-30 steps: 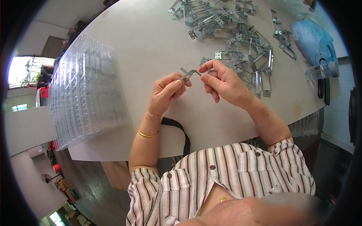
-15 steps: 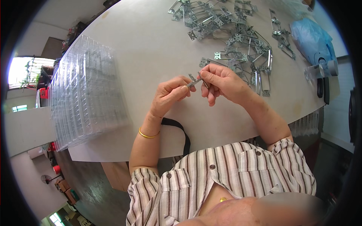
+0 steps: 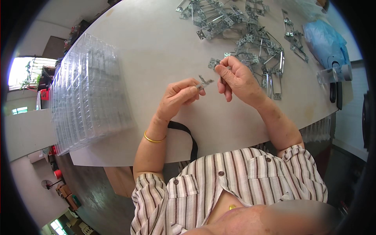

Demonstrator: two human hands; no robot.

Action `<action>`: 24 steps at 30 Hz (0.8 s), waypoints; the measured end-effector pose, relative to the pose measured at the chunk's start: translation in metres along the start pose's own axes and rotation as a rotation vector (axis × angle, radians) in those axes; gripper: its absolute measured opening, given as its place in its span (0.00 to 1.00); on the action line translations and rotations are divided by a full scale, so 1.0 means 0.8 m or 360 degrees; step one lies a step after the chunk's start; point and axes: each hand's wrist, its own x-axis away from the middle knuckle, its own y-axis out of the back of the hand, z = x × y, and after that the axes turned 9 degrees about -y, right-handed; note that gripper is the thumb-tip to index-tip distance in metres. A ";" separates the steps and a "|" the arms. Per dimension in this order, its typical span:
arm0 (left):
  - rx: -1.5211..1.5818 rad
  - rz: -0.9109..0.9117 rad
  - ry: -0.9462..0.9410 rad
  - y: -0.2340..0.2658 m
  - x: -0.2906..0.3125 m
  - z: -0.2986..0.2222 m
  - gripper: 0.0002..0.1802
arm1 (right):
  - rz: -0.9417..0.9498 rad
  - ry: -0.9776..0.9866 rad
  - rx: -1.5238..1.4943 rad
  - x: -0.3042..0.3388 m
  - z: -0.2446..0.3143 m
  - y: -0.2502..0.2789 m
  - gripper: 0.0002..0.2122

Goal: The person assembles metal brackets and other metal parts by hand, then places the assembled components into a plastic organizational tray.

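Observation:
My left hand [image 3: 181, 96] pinches a small metal bracket [image 3: 204, 82] between thumb and fingertips, just above the white table [image 3: 156, 43]. A little to the right, my right hand [image 3: 239, 80] holds another small metal piece [image 3: 215, 64] at its fingertips, close to the edge of a pile of metal brackets [image 3: 254, 43]. The two hands are apart, with a small gap between the pieces.
A tall stack of clear plastic trays [image 3: 88, 94] stands at the table's left. More metal brackets [image 3: 203, 13] lie at the far side. A blue plastic bag [image 3: 325, 41] and a clear cup [image 3: 333, 74] sit at the right. A black strap [image 3: 188, 137] hangs over the near edge.
The hands, held together on one piece of metal before, have pulled apart. My right hand moved up and right toward the pile; my left hand keeps its bracket.

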 end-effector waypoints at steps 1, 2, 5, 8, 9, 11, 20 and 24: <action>0.0012 -0.0121 -0.0019 0.001 -0.001 0.001 0.16 | 0.0002 0.0001 -0.0001 0.000 0.001 -0.001 0.11; 0.0024 -0.0243 -0.0038 0.001 -0.002 0.002 0.16 | 0.0051 0.0029 0.0016 0.001 0.004 -0.002 0.10; -0.0001 -0.0341 -0.0094 0.003 -0.002 0.002 0.17 | 0.0155 0.0014 0.0080 0.009 0.006 -0.009 0.09; -0.0011 -0.0349 -0.0057 0.000 -0.004 -0.001 0.17 | 0.0222 -0.0031 0.0168 0.013 0.009 -0.012 0.07; -0.0013 -0.0351 -0.0057 0.001 -0.004 0.000 0.17 | 0.0234 -0.0037 0.0206 0.015 0.011 -0.013 0.07; -0.0010 -0.0269 -0.0131 0.005 -0.002 0.004 0.16 | 0.0230 -0.0052 0.0218 0.014 0.011 -0.015 0.07; -0.0253 -0.0124 -0.0317 0.001 -0.001 0.009 0.14 | 0.0226 -0.0087 0.0207 0.012 0.005 -0.013 0.07; -0.0096 -0.0326 -0.0159 0.006 0.000 0.009 0.13 | 0.0180 -0.0071 0.0417 0.011 0.006 -0.010 0.07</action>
